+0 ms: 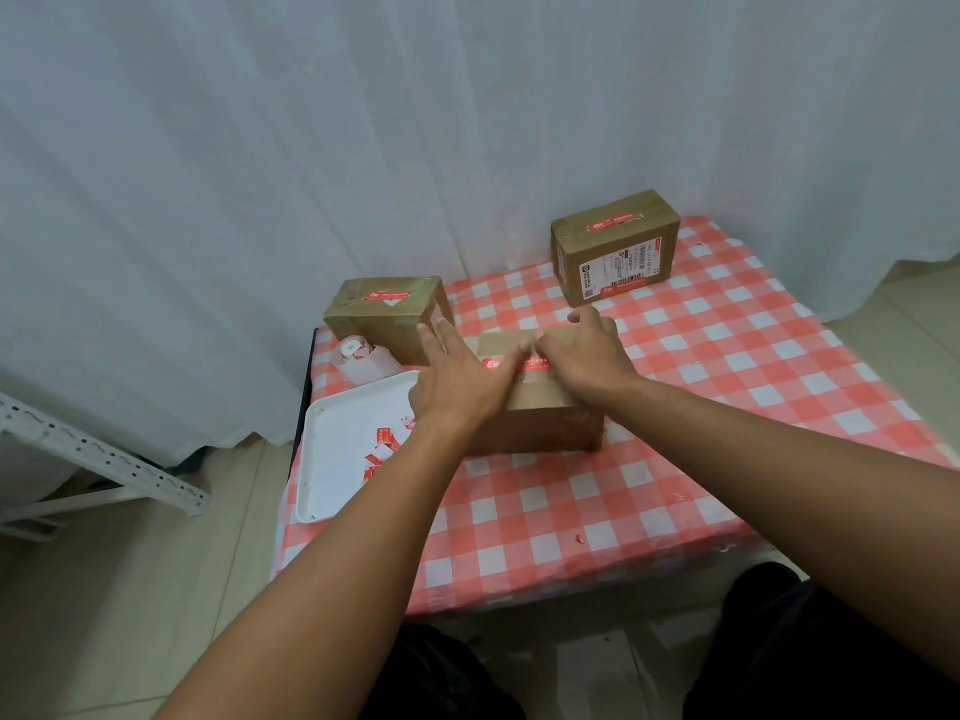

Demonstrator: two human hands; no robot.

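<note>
Cardboard box (545, 418), 1 pc: on desk (675, 459), under both hands. L hand (457, 379) flat, fingers spread, on box top. R hand (584, 356) flat on top, by red label (537, 362). White tray (343, 449) just left of L hand.

Near box (545, 423) sits on table (675, 459), tray (343, 449) left, left box (384, 314) and right box (615, 246) behind

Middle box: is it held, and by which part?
Not gripped: the left hand and right hand press on top of the middle box, at its red sticker.
</note>
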